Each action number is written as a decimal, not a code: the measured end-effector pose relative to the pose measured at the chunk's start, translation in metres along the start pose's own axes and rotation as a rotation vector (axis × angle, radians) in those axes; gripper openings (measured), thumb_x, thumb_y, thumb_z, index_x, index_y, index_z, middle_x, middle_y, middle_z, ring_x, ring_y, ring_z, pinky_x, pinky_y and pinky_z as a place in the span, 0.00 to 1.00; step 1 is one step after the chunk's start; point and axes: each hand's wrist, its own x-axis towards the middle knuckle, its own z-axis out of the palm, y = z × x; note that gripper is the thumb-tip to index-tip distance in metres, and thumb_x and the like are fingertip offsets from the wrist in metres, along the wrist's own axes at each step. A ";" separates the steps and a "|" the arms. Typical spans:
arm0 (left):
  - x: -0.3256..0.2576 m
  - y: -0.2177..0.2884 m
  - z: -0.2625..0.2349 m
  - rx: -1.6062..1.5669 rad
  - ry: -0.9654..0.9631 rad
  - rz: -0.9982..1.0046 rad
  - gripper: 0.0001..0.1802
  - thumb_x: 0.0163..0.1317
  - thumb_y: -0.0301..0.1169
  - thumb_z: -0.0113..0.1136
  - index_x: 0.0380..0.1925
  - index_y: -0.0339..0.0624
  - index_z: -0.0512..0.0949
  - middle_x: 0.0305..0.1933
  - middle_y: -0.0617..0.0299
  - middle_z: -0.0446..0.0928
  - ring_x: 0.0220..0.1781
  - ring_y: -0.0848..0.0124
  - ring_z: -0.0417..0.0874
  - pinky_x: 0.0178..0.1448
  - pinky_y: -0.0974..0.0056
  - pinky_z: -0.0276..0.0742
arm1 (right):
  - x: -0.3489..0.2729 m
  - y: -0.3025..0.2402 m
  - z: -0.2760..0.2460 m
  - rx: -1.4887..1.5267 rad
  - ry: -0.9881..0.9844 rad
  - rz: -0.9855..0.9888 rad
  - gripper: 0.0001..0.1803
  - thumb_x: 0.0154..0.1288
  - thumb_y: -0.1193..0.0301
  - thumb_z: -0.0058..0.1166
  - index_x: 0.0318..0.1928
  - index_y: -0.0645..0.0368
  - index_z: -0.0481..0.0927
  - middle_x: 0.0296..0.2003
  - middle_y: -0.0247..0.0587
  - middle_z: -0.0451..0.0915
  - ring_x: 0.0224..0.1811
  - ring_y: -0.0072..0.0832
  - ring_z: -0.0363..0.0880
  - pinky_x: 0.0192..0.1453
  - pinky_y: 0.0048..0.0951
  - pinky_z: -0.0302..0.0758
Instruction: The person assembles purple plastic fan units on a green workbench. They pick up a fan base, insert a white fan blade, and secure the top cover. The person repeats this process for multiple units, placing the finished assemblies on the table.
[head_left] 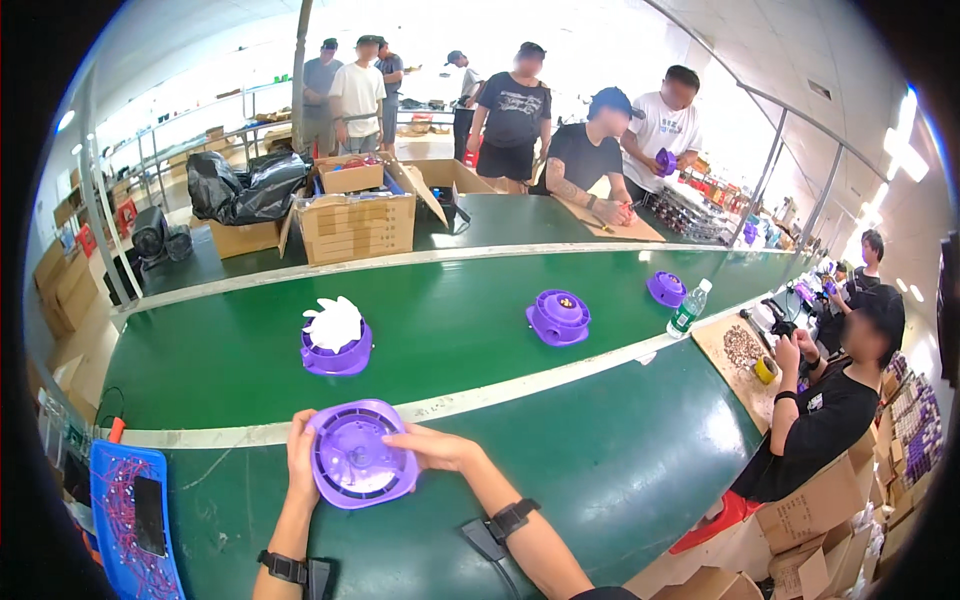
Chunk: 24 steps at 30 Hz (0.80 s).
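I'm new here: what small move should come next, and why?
Perhaps turn the round purple plastic housing over to check its other face: the bare left hand and bare right hand hold it on opposite sides, with its recessed face showing.

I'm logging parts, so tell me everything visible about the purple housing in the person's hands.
The purple housing looks like shiny plastic: rounded, with blunt corners, a ring of dark slots around a shallow round recess, and a small hub near the middle. The recessed face is turned toward the camera. The left hand holds its left edge, the right hand its right, thumb over the face. It is over the green table; contact is unclear.
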 end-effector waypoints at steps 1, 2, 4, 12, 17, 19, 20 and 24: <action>0.000 0.001 0.001 -0.003 -0.034 -0.015 0.22 0.71 0.45 0.42 0.50 0.36 0.70 0.45 0.60 0.73 0.47 0.73 0.74 0.55 0.67 0.70 | 0.000 0.000 -0.002 0.040 -0.001 0.026 0.41 0.70 0.56 0.54 0.73 0.53 0.48 0.56 0.49 0.72 0.40 0.33 0.84 0.29 0.36 0.84; 0.001 0.003 0.001 -0.031 -0.044 -0.033 0.23 0.71 0.45 0.42 0.50 0.36 0.70 0.45 0.60 0.73 0.49 0.72 0.74 0.56 0.66 0.70 | 0.001 0.000 -0.003 0.036 -0.017 0.010 0.40 0.70 0.56 0.54 0.73 0.53 0.48 0.56 0.49 0.72 0.40 0.33 0.84 0.29 0.36 0.84; 0.000 0.004 0.000 -0.074 -0.070 -0.077 0.23 0.71 0.45 0.41 0.50 0.36 0.71 0.47 0.59 0.73 0.51 0.72 0.74 0.58 0.66 0.69 | 0.001 0.000 -0.001 0.043 -0.052 -0.028 0.39 0.71 0.57 0.54 0.73 0.53 0.48 0.56 0.49 0.72 0.39 0.33 0.84 0.29 0.35 0.83; 0.002 0.004 0.001 -0.294 -0.118 -0.187 0.27 0.76 0.48 0.31 0.55 0.38 0.70 0.55 0.56 0.75 0.59 0.67 0.75 0.66 0.61 0.68 | 0.006 -0.003 -0.006 0.052 -0.107 -0.012 0.41 0.70 0.60 0.56 0.74 0.53 0.47 0.62 0.49 0.67 0.53 0.34 0.78 0.43 0.41 0.83; 0.006 -0.007 -0.015 -0.352 -0.055 -0.243 0.29 0.76 0.50 0.28 0.55 0.39 0.71 0.53 0.57 0.75 0.57 0.67 0.75 0.67 0.59 0.68 | 0.004 -0.009 0.008 -0.014 -0.047 -0.038 0.47 0.65 0.61 0.61 0.76 0.51 0.45 0.69 0.45 0.59 0.69 0.37 0.63 0.65 0.47 0.71; 0.004 -0.010 -0.013 -0.396 -0.087 -0.289 0.29 0.76 0.51 0.32 0.56 0.39 0.71 0.53 0.58 0.76 0.57 0.67 0.76 0.66 0.59 0.69 | 0.001 -0.010 0.009 -0.025 -0.026 -0.049 0.48 0.64 0.62 0.62 0.76 0.50 0.45 0.69 0.44 0.59 0.69 0.36 0.63 0.65 0.46 0.71; 0.005 -0.014 -0.014 -0.363 -0.079 -0.275 0.28 0.76 0.51 0.34 0.57 0.40 0.71 0.53 0.59 0.76 0.57 0.68 0.76 0.66 0.60 0.70 | 0.000 -0.013 0.009 -0.031 -0.018 -0.056 0.49 0.63 0.62 0.62 0.76 0.50 0.45 0.69 0.44 0.59 0.69 0.35 0.63 0.65 0.46 0.71; 0.001 -0.021 -0.019 -0.248 -0.093 -0.255 0.28 0.75 0.51 0.38 0.59 0.41 0.71 0.56 0.58 0.75 0.58 0.68 0.76 0.65 0.60 0.72 | 0.005 -0.004 0.003 -0.071 0.003 -0.172 0.50 0.59 0.65 0.65 0.76 0.51 0.48 0.66 0.39 0.63 0.65 0.30 0.67 0.60 0.38 0.75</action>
